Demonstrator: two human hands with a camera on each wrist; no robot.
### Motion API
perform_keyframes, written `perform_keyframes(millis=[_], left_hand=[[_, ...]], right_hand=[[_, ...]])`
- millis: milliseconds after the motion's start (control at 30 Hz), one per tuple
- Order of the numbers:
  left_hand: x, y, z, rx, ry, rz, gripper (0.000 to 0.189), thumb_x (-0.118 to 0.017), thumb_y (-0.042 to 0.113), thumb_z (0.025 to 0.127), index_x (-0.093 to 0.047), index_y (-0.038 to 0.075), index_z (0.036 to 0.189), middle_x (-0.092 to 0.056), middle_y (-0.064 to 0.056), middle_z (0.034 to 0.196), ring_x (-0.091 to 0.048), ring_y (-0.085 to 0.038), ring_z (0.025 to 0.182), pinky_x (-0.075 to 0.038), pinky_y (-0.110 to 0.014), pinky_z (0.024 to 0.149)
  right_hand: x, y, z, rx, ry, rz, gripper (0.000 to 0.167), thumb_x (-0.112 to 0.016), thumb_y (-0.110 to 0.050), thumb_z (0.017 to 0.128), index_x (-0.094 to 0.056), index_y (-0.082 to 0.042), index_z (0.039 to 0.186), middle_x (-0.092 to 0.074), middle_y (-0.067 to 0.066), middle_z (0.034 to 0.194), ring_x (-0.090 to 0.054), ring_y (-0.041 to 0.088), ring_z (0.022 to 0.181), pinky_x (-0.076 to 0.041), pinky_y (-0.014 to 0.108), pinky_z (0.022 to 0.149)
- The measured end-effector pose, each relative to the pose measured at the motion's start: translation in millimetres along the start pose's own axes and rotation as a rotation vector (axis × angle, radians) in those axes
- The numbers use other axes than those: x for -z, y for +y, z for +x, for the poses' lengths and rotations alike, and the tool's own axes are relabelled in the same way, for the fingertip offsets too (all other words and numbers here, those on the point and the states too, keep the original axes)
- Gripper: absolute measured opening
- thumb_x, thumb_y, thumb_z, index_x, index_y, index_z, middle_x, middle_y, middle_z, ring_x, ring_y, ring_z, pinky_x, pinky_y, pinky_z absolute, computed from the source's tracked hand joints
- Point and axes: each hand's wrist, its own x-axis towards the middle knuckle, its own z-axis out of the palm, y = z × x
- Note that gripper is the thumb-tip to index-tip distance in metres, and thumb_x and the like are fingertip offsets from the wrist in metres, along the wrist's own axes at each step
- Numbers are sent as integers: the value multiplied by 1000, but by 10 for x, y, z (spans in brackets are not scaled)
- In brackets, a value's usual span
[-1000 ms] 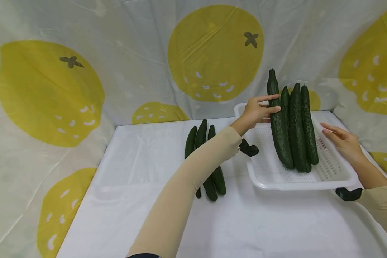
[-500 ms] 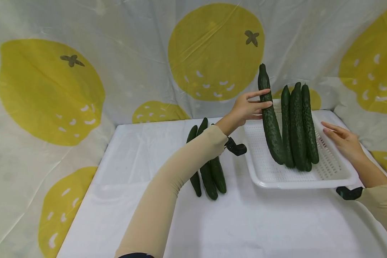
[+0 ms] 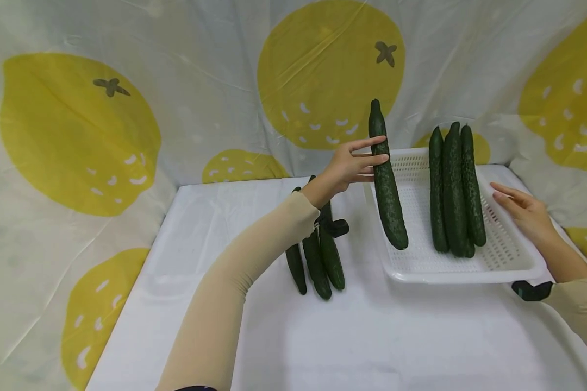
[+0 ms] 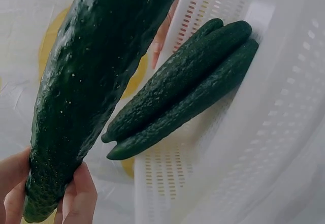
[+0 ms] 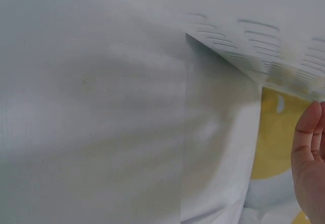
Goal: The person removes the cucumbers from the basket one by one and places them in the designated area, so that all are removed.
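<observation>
My left hand [image 3: 344,165] pinches a long dark-green cucumber [image 3: 390,203] near its upper end. It hangs slightly tilted over the left side of a white perforated basket [image 3: 464,278]. Close up in the left wrist view, fingers [image 4: 84,193] and thumb grip the narrow end of this cucumber [image 4: 96,66]. Several other cucumbers [image 3: 453,195] lean side by side inside the basket. My right hand [image 3: 528,214] is at the basket's right rim with relaxed, nearly straight fingers. In the right wrist view that hand [image 5: 309,168] has its fingertips right at the basket's edge.
On the white-covered table [image 3: 362,342], several cucumbers [image 3: 318,266] lie left of the basket, partly hidden under my left forearm [image 3: 244,260]. A curtain [image 3: 200,108] with yellow lemon prints hangs behind and beside the table.
My left hand has moved left with the cucumber, drawing it away from the ones in the basket. My right hand has stayed at the basket's rim.
</observation>
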Motion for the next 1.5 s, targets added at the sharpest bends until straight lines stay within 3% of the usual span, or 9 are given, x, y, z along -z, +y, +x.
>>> perform_keyframes(millis=[267,400,567,800,900,1033,1400,1500], left_hand=[[197,-14,-149,-17,5,27,46,-75,7,91,-67,23,134,-67,-10,123,-69,-35,100,-60,-41,78],[309,-30,-253,-18,5,45,47,-74,8,92,-65,22,136,-63,-13,131,-68,-36,105,-59,-44,82],[466,-30,-403,-6,14,79,49,-71,8,94,-62,22,140,-56,-16,140,-61,-41,116,-57,-46,88],[680,-19,-569,4,19,135,50,-71,11,94,-60,23,141,-52,-13,144,-56,-42,123,-56,-45,90],[770,-28,-627,6,24,150,50,-71,11,95,-60,24,142,-51,-12,145,-56,-41,123,-56,-45,90],[884,-58,-685,9,35,168,50,-70,11,95,-59,23,143,-50,-13,146,-57,-41,121,-55,-46,93],[1203,-148,-826,20,77,226,51,-71,11,95,-58,23,143,-49,-17,146,-56,-43,121,-54,-47,93],[1285,-168,-867,40,83,244,52,-70,11,95,-57,23,144,-48,-17,147,-55,-43,123,-54,-46,94]], right_hand=[[-44,-35,2,-30,2,1,40,-57,-32,104,-55,-39,142,-50,-47,104,-30,-7,130,-26,-3,83],[-46,-19,2,-29,-7,8,41,-56,-30,104,-53,-38,144,-50,-50,100,-28,-8,132,-23,-4,87],[-41,-11,5,-51,-21,0,42,-55,-33,104,-50,-38,146,-49,-51,97,-27,-6,135,-19,2,99],[-31,-10,-16,-63,-21,-41,46,-54,-39,104,-47,-37,149,-47,-46,104,-25,-2,138,-13,22,116],[-18,-5,-17,-68,-25,-35,46,-54,-39,104,-48,-37,149,-48,-46,104,-25,-2,137,-19,11,108],[-4,-3,-13,-73,-30,-16,45,-55,-38,103,-49,-37,148,-49,-46,100,-26,-2,136,-25,-3,85],[-8,-3,-19,-60,-22,0,44,-56,-36,103,-50,-37,147,-49,-47,102,-26,-5,134,-23,-2,90],[-6,-5,-22,-65,-23,-7,44,-55,-37,103,-49,-37,147,-48,-44,117,-25,-4,135,-23,-2,89]])
